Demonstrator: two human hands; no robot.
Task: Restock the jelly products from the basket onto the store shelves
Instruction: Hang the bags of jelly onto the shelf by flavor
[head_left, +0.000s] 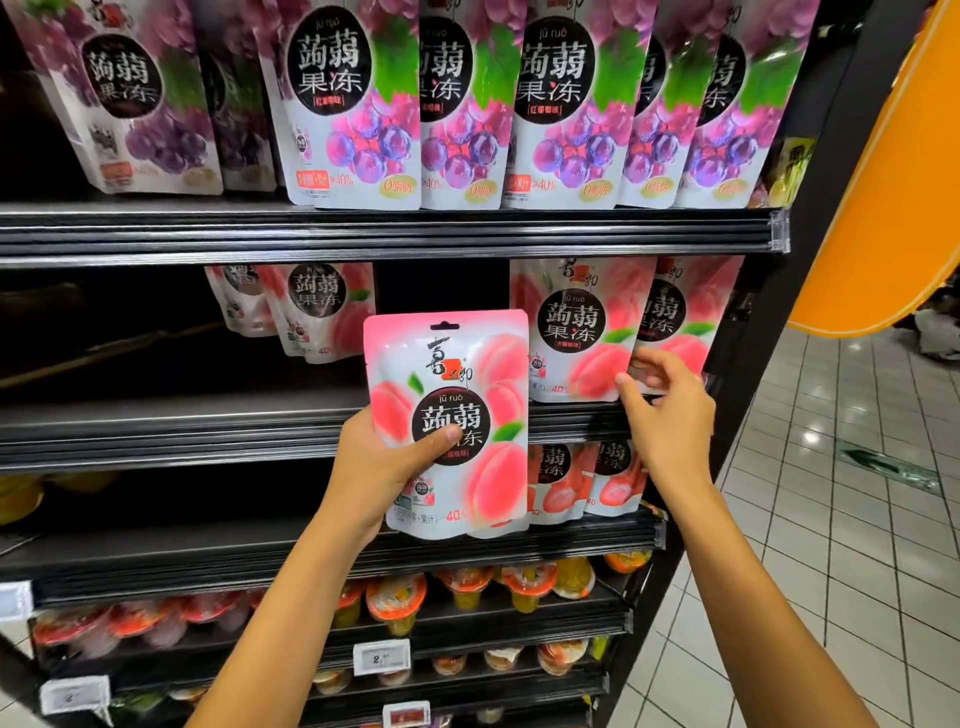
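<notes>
Peach jelly pouch (467, 364): held in the left hand (384, 467), upright, label outward, in front of the lip of the middle shelf (182, 431) and not yet resting on it.

Grip: thumb (441, 434) pressed across the lower front of the label; the other fingers are behind the pouch and hidden. Firm one-handed hold on the lower left part.

Handling (judgement): soft film pack, light to moderate weight, with the fill sagging low. The glossy skin is likely to be slippery. The body will dent under squeezing, while the flat sealed top with the hang slot looks stiffer. Take it low on the body for carrying, and steady the top seal when standing it up. A flexible base may let it tip forward.

Right hand (670, 415): holding nothing, fingers loosely spread, tips against the lower edges of the standing peach pouches (576, 332) at the right end of the middle shelf. It appears to be squaring them.

Further out: a dark gap on the middle shelf directly behind the held pouch, probably the slot to fill. More peach pouches (317, 306) sit further back on the same shelf, left of the gap. Grape pouches (353, 104) are on the tier above the middle shelf, strawberry pouches (561, 478) on the tier below it, and jelly cups (395, 597) lower again.
</notes>
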